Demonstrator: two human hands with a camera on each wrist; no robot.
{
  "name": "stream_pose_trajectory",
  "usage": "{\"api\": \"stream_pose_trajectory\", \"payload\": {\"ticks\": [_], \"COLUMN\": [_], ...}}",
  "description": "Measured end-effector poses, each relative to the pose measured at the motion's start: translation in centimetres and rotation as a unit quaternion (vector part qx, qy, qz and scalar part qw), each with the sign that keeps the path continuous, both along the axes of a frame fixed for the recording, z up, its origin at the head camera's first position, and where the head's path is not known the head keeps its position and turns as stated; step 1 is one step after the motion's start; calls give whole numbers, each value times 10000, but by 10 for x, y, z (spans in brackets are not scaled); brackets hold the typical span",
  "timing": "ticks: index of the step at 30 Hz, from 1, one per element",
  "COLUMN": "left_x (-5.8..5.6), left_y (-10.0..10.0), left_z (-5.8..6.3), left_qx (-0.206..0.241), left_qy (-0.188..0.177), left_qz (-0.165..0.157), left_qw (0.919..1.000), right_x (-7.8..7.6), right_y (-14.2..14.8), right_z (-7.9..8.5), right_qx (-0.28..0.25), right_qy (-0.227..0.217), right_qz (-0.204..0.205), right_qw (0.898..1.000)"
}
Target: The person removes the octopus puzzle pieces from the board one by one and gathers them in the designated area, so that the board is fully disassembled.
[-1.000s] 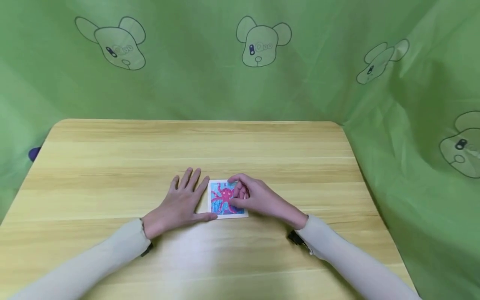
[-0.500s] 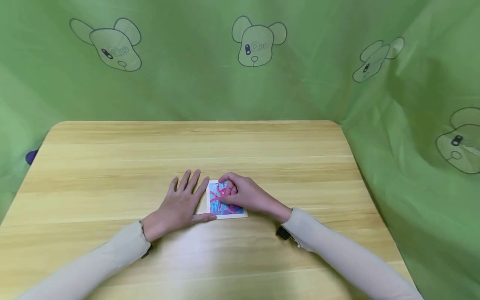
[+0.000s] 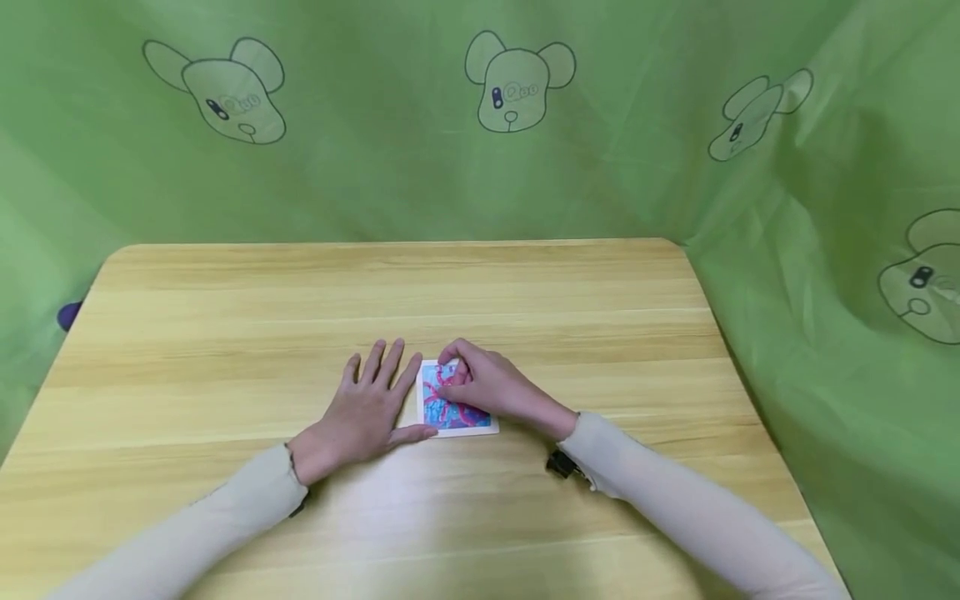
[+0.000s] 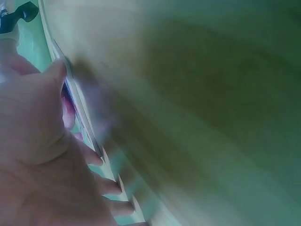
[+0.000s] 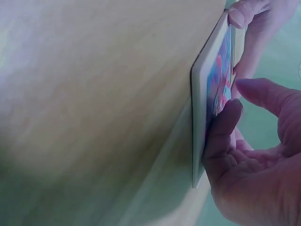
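A small square board point(image 3: 421, 408) with a white border lies on the table, bearing a pink octopus picture point(image 3: 433, 412) on blue. My left hand point(image 3: 363, 417) rests flat at its left side, fingers spread and straight. The left thumb tip lies at the board's near left corner; the index fingertip is by the far left corner. Over the picture is my right hand point(image 3: 491, 383), its lower fingers curled in. In the right wrist view, one digit point(image 5: 225, 120) meets the picture, while another stands raised, a gap between them. Much of the octopus is hidden beneath this hand.
The light wooden table point(image 3: 262, 308) has rounded far corners. Green cloth point(image 3: 375, 183) with printed bear heads hangs behind it and along the right side. A dark purple thing point(image 3: 69, 315) shows past the left table edge.
My right hand has slid left across the picture and now covers the octopus's head. The left hand and the board have stayed in place.
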State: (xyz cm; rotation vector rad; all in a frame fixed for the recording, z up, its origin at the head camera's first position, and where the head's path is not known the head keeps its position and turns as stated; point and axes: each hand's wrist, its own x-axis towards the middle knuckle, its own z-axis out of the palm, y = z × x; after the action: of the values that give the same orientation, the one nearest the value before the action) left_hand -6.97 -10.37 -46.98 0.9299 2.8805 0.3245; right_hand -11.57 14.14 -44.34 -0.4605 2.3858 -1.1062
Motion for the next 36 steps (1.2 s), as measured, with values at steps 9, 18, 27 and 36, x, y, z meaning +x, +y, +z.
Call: {"api": "stream_pose_trajectory", "payload": {"ticks": [9,18,27,36], "left_x": [-1,-1,-4,-2], "left_y": [2,5,3,6], "left_z": [-3,9,-7,8], "left_qx": [-40,-191,-253,-185], "left_qy": [541,248,220,111], "left_qz": [184,441,448,413], "left_qw": [9984,9985,9984,9989], "right_x": [0,-3,-11,-16], "right_y": [-5,-9,-5,0], "right_z": [-2,-3,0,3], "right_qx": [210,98,-422,-1018], "right_qy": [254,174,-520,-1171], "right_qz": [-275,-408,-337,-394], "right_qw": [9991,9990,9972,9871]}}
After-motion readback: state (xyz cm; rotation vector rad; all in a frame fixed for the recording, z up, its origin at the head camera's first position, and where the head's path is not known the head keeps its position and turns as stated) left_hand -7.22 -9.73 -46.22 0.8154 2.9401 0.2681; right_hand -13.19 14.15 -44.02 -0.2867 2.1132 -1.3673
